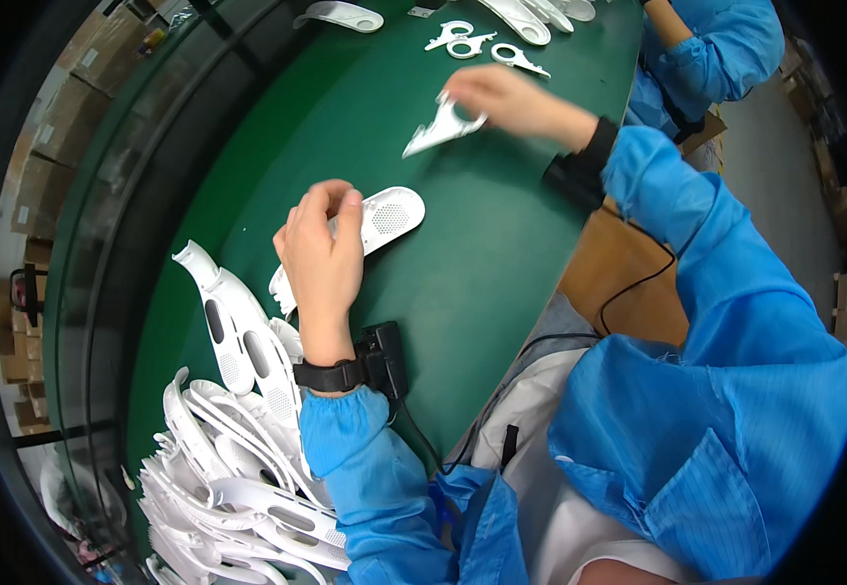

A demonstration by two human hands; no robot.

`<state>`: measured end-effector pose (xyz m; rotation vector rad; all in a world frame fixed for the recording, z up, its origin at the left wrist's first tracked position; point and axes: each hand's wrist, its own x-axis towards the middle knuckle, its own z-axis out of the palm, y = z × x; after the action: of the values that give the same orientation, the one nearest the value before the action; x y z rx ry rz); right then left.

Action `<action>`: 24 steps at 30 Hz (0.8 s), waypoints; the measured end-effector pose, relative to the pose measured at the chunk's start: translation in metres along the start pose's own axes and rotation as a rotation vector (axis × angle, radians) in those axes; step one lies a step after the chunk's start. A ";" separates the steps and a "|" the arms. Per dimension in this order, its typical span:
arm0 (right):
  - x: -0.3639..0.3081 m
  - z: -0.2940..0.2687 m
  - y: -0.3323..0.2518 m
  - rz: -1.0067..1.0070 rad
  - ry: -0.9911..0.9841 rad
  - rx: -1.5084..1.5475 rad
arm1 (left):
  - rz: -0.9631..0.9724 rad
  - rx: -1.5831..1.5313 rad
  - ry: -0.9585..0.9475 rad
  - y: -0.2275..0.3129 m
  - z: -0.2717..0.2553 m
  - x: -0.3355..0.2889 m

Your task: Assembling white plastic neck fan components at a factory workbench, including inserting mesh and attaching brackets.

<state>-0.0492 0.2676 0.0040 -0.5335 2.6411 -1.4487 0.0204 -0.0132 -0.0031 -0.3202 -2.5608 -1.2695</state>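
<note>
My left hand [321,255] is closed on a long white plastic shell [393,215] low over the green tabletop. The shell's rounded end, full of small grille holes, sticks out to the right of my fingers; its middle is hidden under the hand. Farther off and to the right, my right hand [509,99] pinches a white plastic ring piece [438,131] by its ring. That piece's pointed, notched end hangs toward the lower left, apart from the shell. Slight motion blur softens the right hand.
A heap of white curved shells [248,487] fills the near left of the green table [462,263]. Several loose ring pieces [464,41] and more shells [516,18] lie at the far side. A co-worker's blue sleeve [726,49] is at far right. A black cable [414,429] trails from my left wrist.
</note>
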 end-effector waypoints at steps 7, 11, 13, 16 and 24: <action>0.004 0.067 -0.030 -0.168 -0.333 -0.020 | 0.130 0.300 -0.182 -0.003 -0.007 -0.004; 0.016 0.077 -0.026 -0.186 -0.364 -0.093 | 0.128 0.241 -0.189 -0.008 -0.009 -0.004; 0.019 0.078 -0.017 -0.252 -0.305 -0.004 | 0.070 0.215 -0.183 -0.004 -0.006 -0.001; 0.018 0.073 -0.022 -0.145 -0.455 -0.030 | -0.032 0.142 -0.165 -0.010 -0.005 0.002; 0.019 0.071 -0.023 -0.327 -0.498 -0.199 | 0.115 0.212 -0.180 -0.011 -0.005 -0.002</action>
<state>-0.0446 0.1932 -0.0141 -1.2142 2.3709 -0.9435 0.0194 -0.0243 -0.0088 -0.5502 -2.7509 -0.9577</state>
